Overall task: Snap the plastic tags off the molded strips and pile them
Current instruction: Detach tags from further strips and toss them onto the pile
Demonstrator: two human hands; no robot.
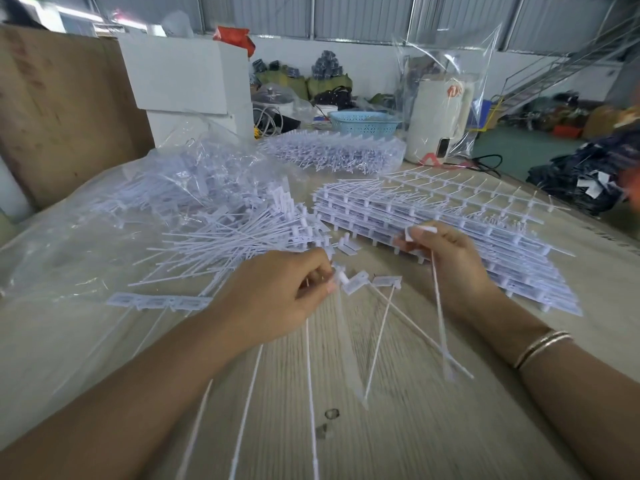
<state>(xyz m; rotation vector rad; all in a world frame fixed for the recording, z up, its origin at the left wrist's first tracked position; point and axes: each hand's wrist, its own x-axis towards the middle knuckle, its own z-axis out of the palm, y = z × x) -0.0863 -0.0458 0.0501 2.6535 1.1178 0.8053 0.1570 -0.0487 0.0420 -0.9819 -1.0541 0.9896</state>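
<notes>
Grip: our left hand curls around a molded strip above the wood-grain table; our right hand pinches one thin white tag by its head. Stacked gridlike strips just beyond. Loose tag pile on clear plastic sheet, left.

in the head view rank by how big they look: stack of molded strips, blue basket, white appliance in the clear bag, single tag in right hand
1. stack of molded strips
2. white appliance
3. blue basket
4. single tag in the right hand
The appliance and basket stand farther back, so true sizes are unsure.
</notes>
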